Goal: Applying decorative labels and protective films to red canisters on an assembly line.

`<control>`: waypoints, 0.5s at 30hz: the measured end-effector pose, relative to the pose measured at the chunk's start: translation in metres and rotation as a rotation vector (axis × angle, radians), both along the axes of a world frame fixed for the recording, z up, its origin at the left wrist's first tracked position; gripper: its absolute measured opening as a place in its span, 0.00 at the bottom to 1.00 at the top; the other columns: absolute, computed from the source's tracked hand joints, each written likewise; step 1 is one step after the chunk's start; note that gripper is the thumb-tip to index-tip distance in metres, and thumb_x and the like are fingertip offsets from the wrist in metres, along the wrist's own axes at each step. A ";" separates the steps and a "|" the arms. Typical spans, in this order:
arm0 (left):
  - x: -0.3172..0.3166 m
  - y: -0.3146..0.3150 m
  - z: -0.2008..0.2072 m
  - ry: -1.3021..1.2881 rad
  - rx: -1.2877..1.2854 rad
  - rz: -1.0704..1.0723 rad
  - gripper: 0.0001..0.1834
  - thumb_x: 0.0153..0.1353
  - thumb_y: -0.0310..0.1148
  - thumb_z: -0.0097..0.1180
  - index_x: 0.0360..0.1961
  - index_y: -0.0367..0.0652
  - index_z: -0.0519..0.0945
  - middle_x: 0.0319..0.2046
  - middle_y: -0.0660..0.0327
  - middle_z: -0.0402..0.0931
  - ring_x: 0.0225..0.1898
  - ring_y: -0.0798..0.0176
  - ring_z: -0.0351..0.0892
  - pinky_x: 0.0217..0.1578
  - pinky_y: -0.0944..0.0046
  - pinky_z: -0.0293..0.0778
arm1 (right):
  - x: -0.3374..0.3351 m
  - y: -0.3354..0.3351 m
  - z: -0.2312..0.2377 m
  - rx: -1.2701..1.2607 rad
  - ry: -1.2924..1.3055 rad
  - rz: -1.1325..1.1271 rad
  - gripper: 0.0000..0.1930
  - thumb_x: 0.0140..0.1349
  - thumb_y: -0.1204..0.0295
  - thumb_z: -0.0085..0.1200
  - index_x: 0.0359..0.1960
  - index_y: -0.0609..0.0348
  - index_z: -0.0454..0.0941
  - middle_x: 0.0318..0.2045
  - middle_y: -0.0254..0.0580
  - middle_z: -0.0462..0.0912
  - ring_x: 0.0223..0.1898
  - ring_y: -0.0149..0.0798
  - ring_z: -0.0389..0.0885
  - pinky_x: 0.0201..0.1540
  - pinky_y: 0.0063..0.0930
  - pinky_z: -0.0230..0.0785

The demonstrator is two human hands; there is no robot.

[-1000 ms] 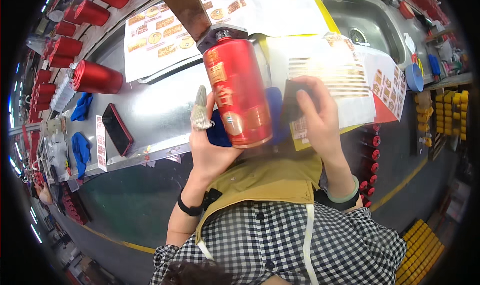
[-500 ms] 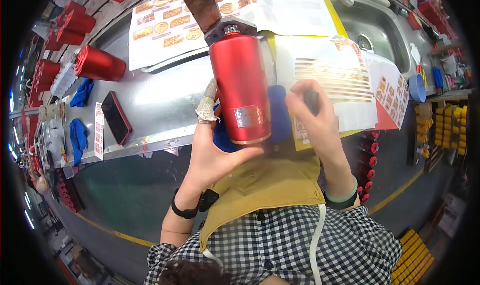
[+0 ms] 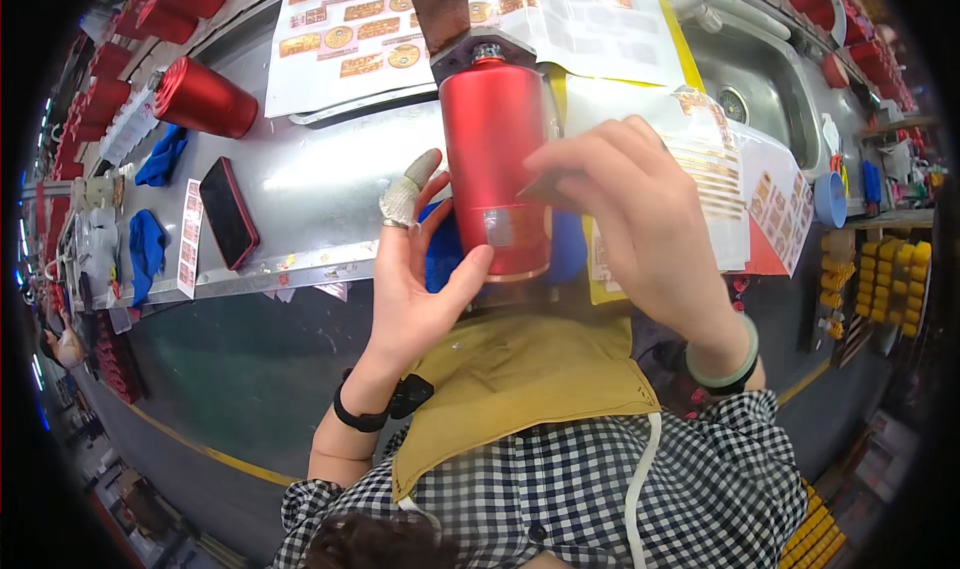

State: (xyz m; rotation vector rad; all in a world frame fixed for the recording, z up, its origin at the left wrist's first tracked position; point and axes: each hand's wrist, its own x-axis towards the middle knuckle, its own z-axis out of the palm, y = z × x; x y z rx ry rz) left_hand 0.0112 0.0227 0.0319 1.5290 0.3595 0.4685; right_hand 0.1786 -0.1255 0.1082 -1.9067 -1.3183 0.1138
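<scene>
A glossy red bottle (image 3: pixel 485 139) lies nearly lengthwise in front of me, its silver threaded neck at a metal bracket (image 3: pixel 440 14) at the far end. A small pale rectangular label (image 3: pixel 497 227) sits near its base. My left hand (image 3: pixel 410 279), with a fabric cover on one finger, is at the bottle's lower left. Its fingers are spread, and the thumb lies against the bottle near the label. My right hand (image 3: pixel 640 219) is over the bottle's right side, fingers pinched on a small dark flat piece (image 3: pixel 541 185), mostly hidden. Blue material (image 3: pixel 443 254) shows beneath the bottle.
Printed label sheets (image 3: pixel 350 39) cover the far bench; more papers (image 3: pixel 720 164) lie right, by a metal sink (image 3: pixel 770 79). Another red bottle (image 3: pixel 205 97), a phone (image 3: pixel 229 214), a label strip (image 3: pixel 189 239) and blue cloths (image 3: pixel 146 254) are left. Yellow parts (image 3: pixel 895 279) stand far right.
My right hand has moved left, from beside the bottle to over its right side. My left thumb has risen from below the base onto the bottle. The view has shifted slightly.
</scene>
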 end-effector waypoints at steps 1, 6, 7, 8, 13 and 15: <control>0.001 -0.004 0.003 -0.002 -0.001 0.007 0.47 0.60 0.25 0.67 0.76 0.35 0.55 0.72 0.48 0.59 0.71 0.51 0.63 0.69 0.49 0.64 | 0.003 0.005 0.001 -0.001 -0.002 0.007 0.12 0.58 0.82 0.60 0.43 0.58 0.82 0.34 0.43 0.78 0.40 0.50 0.77 0.43 0.41 0.71; 0.013 -0.021 0.014 0.038 0.136 0.043 0.53 0.54 0.27 0.72 0.76 0.34 0.52 0.64 0.48 0.65 0.64 0.55 0.71 0.63 0.54 0.70 | 0.015 0.023 0.011 -0.114 -0.166 0.207 0.12 0.54 0.83 0.57 0.41 0.59 0.81 0.35 0.43 0.81 0.39 0.50 0.76 0.42 0.39 0.71; 0.017 -0.024 0.015 0.046 0.172 0.058 0.53 0.54 0.28 0.73 0.76 0.34 0.53 0.63 0.48 0.66 0.63 0.55 0.72 0.62 0.55 0.70 | 0.016 0.025 0.012 -0.154 -0.203 0.232 0.12 0.55 0.82 0.57 0.41 0.60 0.80 0.36 0.43 0.81 0.39 0.50 0.76 0.43 0.40 0.71; 0.020 -0.026 0.013 0.010 0.199 0.112 0.52 0.53 0.27 0.72 0.75 0.33 0.54 0.62 0.48 0.67 0.61 0.56 0.72 0.60 0.55 0.71 | 0.017 0.026 0.013 -0.180 -0.207 0.247 0.12 0.54 0.81 0.58 0.41 0.59 0.80 0.37 0.43 0.81 0.39 0.51 0.76 0.44 0.41 0.71; 0.015 -0.028 0.016 0.106 0.133 0.066 0.54 0.58 0.26 0.69 0.78 0.34 0.47 0.74 0.48 0.54 0.74 0.53 0.59 0.72 0.52 0.60 | 0.016 0.020 0.019 -0.240 -0.090 0.184 0.10 0.60 0.81 0.55 0.44 0.62 0.79 0.37 0.46 0.81 0.41 0.51 0.79 0.46 0.40 0.72; 0.014 -0.027 0.015 0.104 0.043 0.049 0.52 0.59 0.25 0.67 0.78 0.34 0.47 0.75 0.48 0.53 0.75 0.53 0.57 0.72 0.52 0.59 | 0.014 0.018 0.015 -0.232 -0.022 0.121 0.09 0.64 0.81 0.52 0.44 0.63 0.78 0.37 0.46 0.82 0.41 0.49 0.80 0.47 0.39 0.73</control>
